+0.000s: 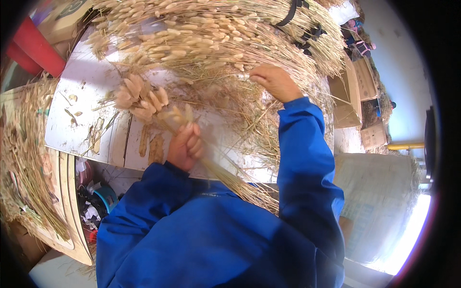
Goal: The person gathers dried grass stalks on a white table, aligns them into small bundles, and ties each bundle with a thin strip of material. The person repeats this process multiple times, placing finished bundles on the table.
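Note:
My left hand (186,145) is closed around a bunch of dried bunny-tail grass (142,99). Its fluffy heads fan out up and to the left, while the bare stems (234,181) slant down to the right across the front of my jacket. Farther off, my right hand (276,82) is above the near edge of a large pile of the same dried grass (216,36). Its fingertips are drawn together beside thin stalks; whether a stalk is pinched between them is unclear. Loose stems and chaff (248,104) lie beneath and between the hands.
The white tabletop (86,82) has scraps and peeling patches. Black ties (290,14) bind stems at the far right. Another board (77,216) at left carries more dried grass. Cardboard boxes (345,93) and a large wrapped bale (374,205) stand right; a red object (37,46) is far left.

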The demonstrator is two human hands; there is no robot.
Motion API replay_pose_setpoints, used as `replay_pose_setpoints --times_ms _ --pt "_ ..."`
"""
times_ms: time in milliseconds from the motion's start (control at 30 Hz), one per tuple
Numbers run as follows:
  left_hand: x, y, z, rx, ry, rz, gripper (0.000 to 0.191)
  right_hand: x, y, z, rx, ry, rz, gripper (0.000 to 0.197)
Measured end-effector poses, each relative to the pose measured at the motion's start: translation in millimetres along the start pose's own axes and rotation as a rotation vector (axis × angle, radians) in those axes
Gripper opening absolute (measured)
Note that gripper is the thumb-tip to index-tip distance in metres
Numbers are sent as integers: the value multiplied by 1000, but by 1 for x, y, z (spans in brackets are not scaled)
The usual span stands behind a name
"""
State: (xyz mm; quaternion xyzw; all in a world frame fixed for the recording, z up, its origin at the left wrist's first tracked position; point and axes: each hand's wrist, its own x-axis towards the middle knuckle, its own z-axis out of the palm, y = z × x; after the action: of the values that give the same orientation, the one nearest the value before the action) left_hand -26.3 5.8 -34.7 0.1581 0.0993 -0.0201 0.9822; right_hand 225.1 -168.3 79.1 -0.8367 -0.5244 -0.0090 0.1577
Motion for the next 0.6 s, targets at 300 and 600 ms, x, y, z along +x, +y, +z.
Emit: replay_pose_setpoints --times_ms 300,600 --pt "-2 0 4 23 17 21 26 -57 -55 -13 531 181 558 5" --pt "-1 -1 6 114 62 48 24 -100 -137 45 978 98 592 7"
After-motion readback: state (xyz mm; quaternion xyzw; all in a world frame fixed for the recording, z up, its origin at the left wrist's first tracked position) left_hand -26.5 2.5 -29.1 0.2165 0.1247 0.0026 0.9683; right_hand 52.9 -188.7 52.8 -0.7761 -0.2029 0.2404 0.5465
